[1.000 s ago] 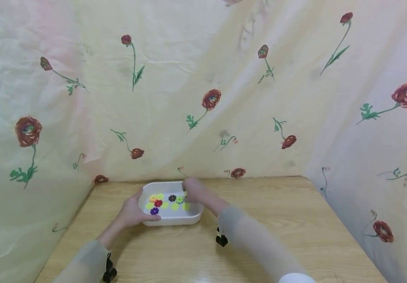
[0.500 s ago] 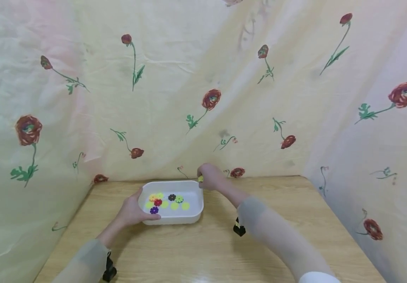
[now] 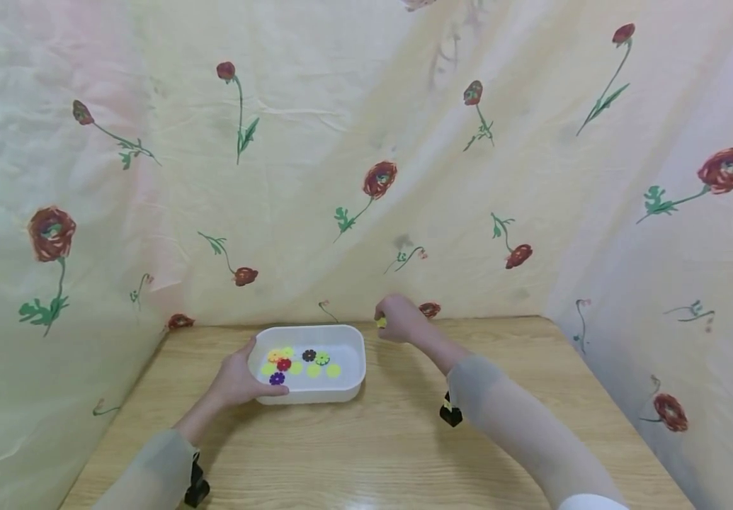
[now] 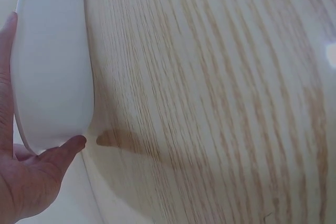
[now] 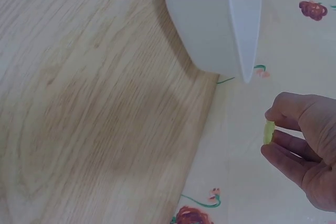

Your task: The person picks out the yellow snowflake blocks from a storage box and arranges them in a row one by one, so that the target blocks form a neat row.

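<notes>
A white plastic tub [image 3: 309, 397] stands on the table, holding several flower-shaped plastic discs in yellow, green, orange, black, a red one [image 3: 284, 365] and a purple one [image 3: 277, 379]. My left hand [image 3: 235, 380] grips the tub's left end, its thumb along the front wall; the left wrist view shows the thumb [image 4: 71, 148] against the white side. My right hand [image 3: 399, 319] is raised to the right of the tub, apart from it. Between thumb and fingertips it pinches a yellow disc [image 5: 269, 132], seen edge-on in the right wrist view.
The wooden table [image 3: 353, 453] reaches back to a flowered cloth [image 3: 315, 177] hanging behind and at both sides. Wood surface stretches in front and to the right of the tub. A black device [image 3: 451, 411] is strapped to my right wrist.
My right hand has lifted a yellow disc out of the tub and moved right, past the tub's rim. The left hand has kept its hold on the tub's left end.
</notes>
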`<state>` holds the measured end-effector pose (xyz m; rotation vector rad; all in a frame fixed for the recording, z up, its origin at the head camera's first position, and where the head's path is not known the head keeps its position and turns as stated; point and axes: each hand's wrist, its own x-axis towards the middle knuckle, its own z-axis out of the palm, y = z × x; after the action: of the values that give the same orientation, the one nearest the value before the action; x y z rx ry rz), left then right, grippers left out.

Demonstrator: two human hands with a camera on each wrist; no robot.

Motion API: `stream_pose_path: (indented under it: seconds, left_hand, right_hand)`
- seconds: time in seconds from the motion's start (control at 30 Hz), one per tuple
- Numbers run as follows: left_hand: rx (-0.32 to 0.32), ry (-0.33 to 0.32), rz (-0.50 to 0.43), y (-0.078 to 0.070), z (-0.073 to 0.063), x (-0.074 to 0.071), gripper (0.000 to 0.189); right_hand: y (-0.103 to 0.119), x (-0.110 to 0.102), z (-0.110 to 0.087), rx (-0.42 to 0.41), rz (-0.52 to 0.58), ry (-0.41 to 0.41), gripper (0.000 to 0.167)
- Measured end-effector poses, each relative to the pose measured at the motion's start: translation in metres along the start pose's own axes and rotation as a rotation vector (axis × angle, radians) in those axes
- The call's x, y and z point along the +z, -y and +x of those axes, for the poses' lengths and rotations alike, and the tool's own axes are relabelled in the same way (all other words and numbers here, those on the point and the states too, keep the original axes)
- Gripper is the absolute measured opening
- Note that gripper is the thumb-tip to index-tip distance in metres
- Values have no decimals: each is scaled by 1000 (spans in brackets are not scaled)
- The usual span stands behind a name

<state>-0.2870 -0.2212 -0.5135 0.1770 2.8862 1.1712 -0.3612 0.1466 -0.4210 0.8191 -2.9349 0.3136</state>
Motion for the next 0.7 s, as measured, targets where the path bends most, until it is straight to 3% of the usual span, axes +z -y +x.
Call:
stream_pose_path:
  seconds: [0.53, 0.7]
  left_hand:
    - [8, 4, 15, 1, -2, -2, 139]
    - [14, 0, 24, 1, -2, -2, 138]
  right_hand:
    - [-13, 14, -17, 29, 11, 43, 19]
    - [-16, 21, -21, 73, 40, 75, 19]
